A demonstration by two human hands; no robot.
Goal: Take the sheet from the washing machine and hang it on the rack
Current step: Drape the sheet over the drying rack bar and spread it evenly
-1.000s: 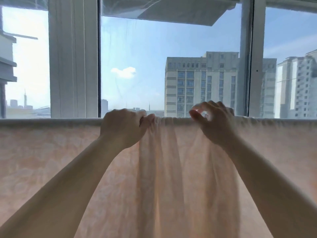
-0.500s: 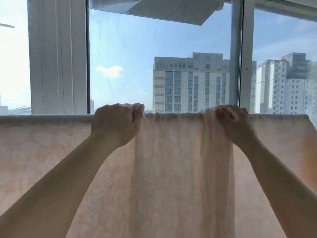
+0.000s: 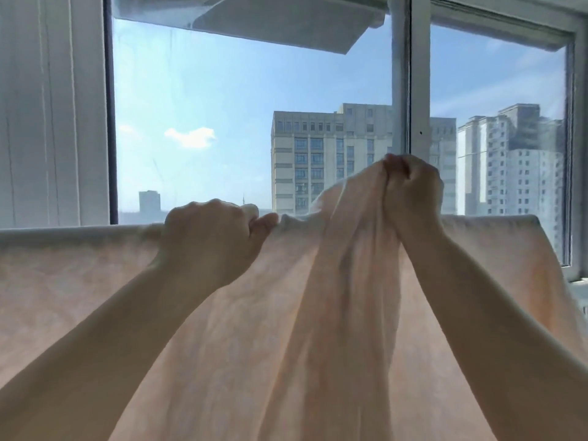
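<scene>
A thin peach-coloured sheet (image 3: pixel 79 281) hangs across the whole width of the view, draped over a horizontal rack bar that it hides. My left hand (image 3: pixel 210 237) grips the sheet's top fold at the bar, thumb pointing right. Up and to the right, my right hand (image 3: pixel 410 192) holds a gathered bunch of the sheet, raised above the line of the bar. Long folds fall from that bunch toward the bottom of the view. The sheet's right end (image 3: pixel 528 224) lies flat over the bar.
Directly behind the sheet is a large window (image 3: pixel 254 122) with a vertical frame post (image 3: pixel 401 90) and a wide white pillar (image 3: pixel 54 106) at left. A white sill (image 3: pixel 576 291) shows at the right edge. Tall buildings stand outside.
My right hand has moved right and lifted a gathered bunch of the sheet above the bar. My left hand has kept its grip at the top fold.
</scene>
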